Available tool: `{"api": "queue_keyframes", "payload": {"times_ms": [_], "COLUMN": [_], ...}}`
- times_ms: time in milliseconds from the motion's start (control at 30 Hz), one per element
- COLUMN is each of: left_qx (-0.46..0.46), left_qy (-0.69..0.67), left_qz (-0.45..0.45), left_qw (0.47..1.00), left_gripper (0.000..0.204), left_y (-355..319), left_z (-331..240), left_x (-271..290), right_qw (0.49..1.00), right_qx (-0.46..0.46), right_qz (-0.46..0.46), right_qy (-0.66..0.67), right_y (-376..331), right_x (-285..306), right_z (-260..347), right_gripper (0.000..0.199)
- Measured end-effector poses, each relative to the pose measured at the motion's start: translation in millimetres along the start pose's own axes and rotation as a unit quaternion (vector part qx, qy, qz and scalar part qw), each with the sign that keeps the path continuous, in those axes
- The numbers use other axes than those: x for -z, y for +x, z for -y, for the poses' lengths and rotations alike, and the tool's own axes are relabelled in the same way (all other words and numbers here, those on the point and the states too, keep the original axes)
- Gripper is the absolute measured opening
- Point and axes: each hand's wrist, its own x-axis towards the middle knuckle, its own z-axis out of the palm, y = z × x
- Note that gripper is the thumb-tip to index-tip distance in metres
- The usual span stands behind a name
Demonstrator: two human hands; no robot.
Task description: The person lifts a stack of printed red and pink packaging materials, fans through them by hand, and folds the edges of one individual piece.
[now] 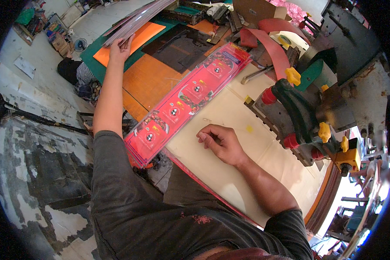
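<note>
At the far left, my left hand (120, 48) is closed on the near edge of a stack of thin printed sheets (136, 19). The stack lies over an orange sheet (149, 32) on a green mat (89, 54). My right hand (223, 144) is loosely curled above a cream work surface (212, 173), with nothing visible in its fingers. Between my arms a long strip of red printed sheets (188, 97), glossy and showing repeated food pictures, runs diagonally along the cream surface's left edge. The undersides of the left fingers are partly hidden by the stack.
To the right stands a dark machine with a green curved arm (297, 110), yellow knobs (292, 76) and a yellow control box (350, 156). A red band (268, 47) curls behind it. A dark plate (177, 47) lies on the orange-brown tabletop (154, 84). A fan (80, 44) stands far left.
</note>
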Motion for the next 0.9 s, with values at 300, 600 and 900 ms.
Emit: {"api": "queue_keyframes", "payload": {"times_ms": [300, 600, 900], "left_qx": [0.012, 0.040, 0.063], "left_qy": [-0.030, 0.004, -0.005], "left_qz": [0.011, 0.014, 0.082], "left_qw": [0.999, 0.999, 0.995], "left_gripper": [0.048, 0.043, 0.043], "left_y": [-6, 8, -9], "left_z": [8, -11, 23], "left_x": [0, 10, -24], "right_qw": [1.000, 1.000, 1.000], "right_qx": [-0.008, 0.004, -0.001], "right_qz": [-0.001, 0.004, 0.006], "right_qy": [-0.011, 0.001, -0.015], "right_y": [0, 0, 0], "right_x": [2, 0, 0], "right_z": [-1, 2, 0], "right_gripper": [0.018, 0.021, 0.021]}}
